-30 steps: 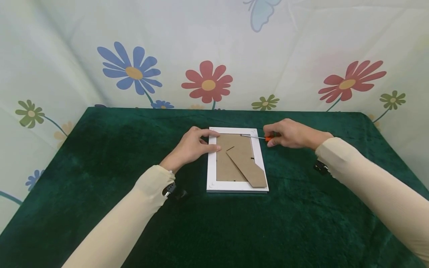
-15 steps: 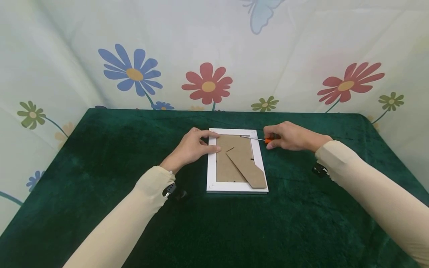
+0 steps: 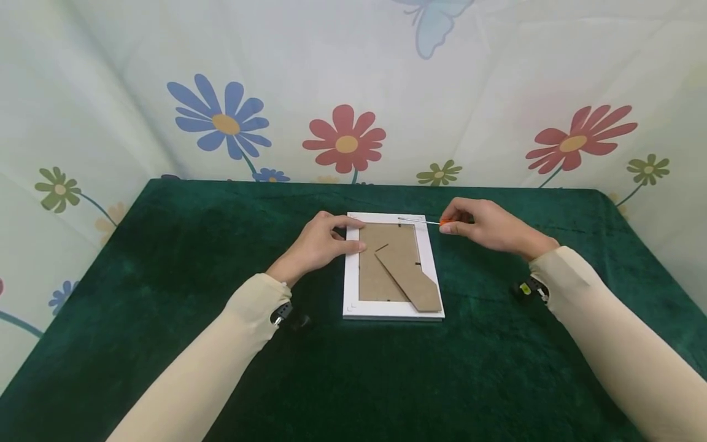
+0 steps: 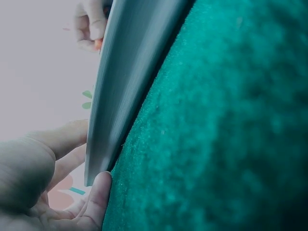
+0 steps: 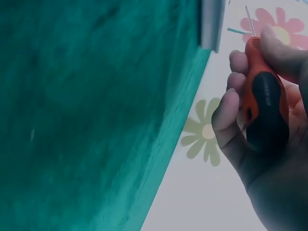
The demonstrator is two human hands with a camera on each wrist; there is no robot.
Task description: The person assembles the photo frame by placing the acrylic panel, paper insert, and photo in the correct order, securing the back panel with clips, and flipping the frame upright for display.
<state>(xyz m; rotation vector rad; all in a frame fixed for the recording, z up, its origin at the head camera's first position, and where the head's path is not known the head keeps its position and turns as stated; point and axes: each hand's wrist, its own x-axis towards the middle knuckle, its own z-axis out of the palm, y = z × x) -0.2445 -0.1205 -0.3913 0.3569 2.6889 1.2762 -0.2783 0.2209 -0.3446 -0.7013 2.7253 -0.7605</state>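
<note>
Right hand point(image 3: 488, 226) grips screwdriver point(image 5: 267, 103), fingers curled, shaft point(image 3: 421, 221) over picture frame point(image 3: 351, 279); left hand point(image 3: 315, 244), fingers extended, rests on frame's left edge

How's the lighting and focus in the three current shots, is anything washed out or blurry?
Head view: fairly even light, picture frame readable; left wrist view: cool teal cast, green cloth blurred toward the right, backdrop washed out; right wrist view: similar cast, cloth dim and soft, screwdriver partly in shadow, its marking too faint to read.
</note>
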